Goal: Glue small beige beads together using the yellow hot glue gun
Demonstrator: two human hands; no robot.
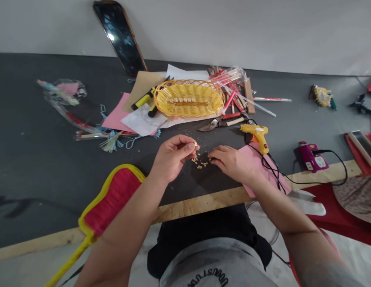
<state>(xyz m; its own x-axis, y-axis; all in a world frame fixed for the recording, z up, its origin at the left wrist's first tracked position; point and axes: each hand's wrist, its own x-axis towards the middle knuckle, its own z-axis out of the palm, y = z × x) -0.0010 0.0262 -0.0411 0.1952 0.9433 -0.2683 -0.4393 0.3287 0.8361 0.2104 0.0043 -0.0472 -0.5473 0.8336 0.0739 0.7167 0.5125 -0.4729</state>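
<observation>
My left hand (173, 156) is closed in a pinch, with a tiny pale wooden piece (195, 144) between thumb and fingertips. Just below lie several similar loose wooden bits (199, 167), scattered on the dark table. My right hand (230, 161) rests at the right edge of these bits, fingers bent together and tips down; what is between them, if anything, is too small to make out. Beyond both hands stands a yellow woven basket (191, 110) with a row of small pale clusters (182, 100) and a thin brown stick (190, 104) inside.
Pruning shears (214, 124) and a yellow glue gun (257, 133) lie beyond my right hand, its cable crossing pink paper (248, 163). A purple power adapter (313, 157) sits right. A red-and-yellow fan-shaped piece (113, 195) lies left. A phone (121, 38) leans against the wall.
</observation>
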